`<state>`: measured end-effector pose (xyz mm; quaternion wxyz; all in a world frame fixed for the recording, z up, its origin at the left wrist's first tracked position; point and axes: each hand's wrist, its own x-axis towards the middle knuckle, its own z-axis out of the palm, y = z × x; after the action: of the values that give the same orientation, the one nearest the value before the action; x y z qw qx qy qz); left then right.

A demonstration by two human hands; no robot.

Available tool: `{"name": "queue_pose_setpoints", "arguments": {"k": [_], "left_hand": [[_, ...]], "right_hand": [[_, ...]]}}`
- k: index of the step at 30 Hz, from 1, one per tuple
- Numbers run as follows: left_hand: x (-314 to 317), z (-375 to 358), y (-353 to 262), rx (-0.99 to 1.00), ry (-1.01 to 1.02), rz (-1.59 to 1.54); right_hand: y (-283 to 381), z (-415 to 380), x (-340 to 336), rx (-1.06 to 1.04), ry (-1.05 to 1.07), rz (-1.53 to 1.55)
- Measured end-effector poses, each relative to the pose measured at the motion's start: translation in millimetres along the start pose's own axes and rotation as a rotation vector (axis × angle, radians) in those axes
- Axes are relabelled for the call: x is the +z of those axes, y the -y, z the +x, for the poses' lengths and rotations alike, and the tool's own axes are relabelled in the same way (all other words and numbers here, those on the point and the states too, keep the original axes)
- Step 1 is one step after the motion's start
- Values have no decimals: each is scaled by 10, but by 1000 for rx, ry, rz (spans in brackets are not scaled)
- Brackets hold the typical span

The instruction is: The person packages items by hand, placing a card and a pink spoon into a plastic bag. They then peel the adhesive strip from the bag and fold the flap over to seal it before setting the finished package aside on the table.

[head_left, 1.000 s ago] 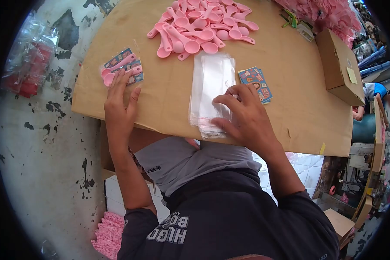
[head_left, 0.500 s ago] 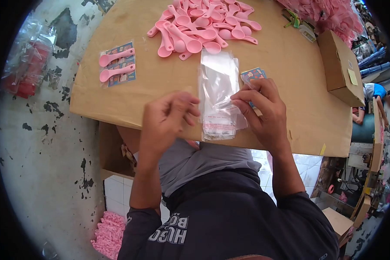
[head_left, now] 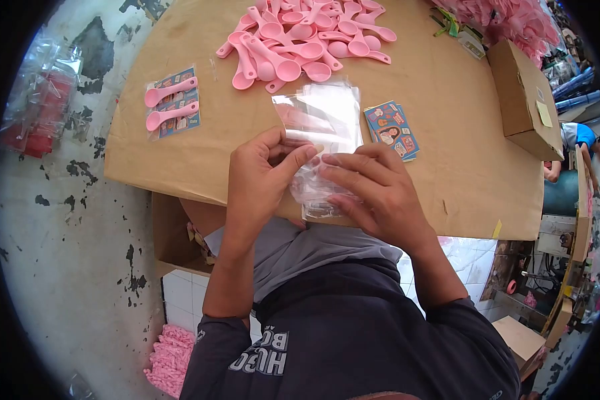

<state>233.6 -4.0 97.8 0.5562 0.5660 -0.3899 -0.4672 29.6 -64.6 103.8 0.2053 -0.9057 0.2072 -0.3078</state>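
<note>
My left hand (head_left: 263, 177) pinches the edge of a clear plastic bag (head_left: 300, 123) between thumb and fingers. This bag lies slantwise above a stack of similar clear bags (head_left: 343, 110) at the table's front edge. My right hand (head_left: 383, 187) has its fingertips on the same bag from the right, its fingers curled over it. Just beyond that hand lies a small stack of blue printed cards (head_left: 392, 130). Over at the left, two pink measuring spoons (head_left: 172, 117) rest on blue printed cards in clear bags.
A heap of pink measuring spoons (head_left: 300, 43) covers the back of the brown table (head_left: 473, 187). A cardboard box (head_left: 523, 100) and a pink pile (head_left: 507, 23) stand at the right. Another person (head_left: 573, 143) is beyond the table's right side.
My left hand has moved in and taken hold of the plastic bag. My right hand has shifted left and down, away from the cards, which show more fully.
</note>
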Motion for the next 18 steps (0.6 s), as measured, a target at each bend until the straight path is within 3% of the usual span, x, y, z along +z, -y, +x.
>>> {"name": "queue_pose_setpoints", "arguments": {"k": [6, 11, 18], "left_hand": [[-71, -2, 67, 53, -153, 120], [-369, -28, 11, 187, -372, -82], [-393, -121, -38, 170, -229, -306]], "right_hand": [[-2, -37, 81, 13, 19, -96], [12, -21, 81, 18, 4, -109], [34, 38, 59, 40, -46, -48]]}}
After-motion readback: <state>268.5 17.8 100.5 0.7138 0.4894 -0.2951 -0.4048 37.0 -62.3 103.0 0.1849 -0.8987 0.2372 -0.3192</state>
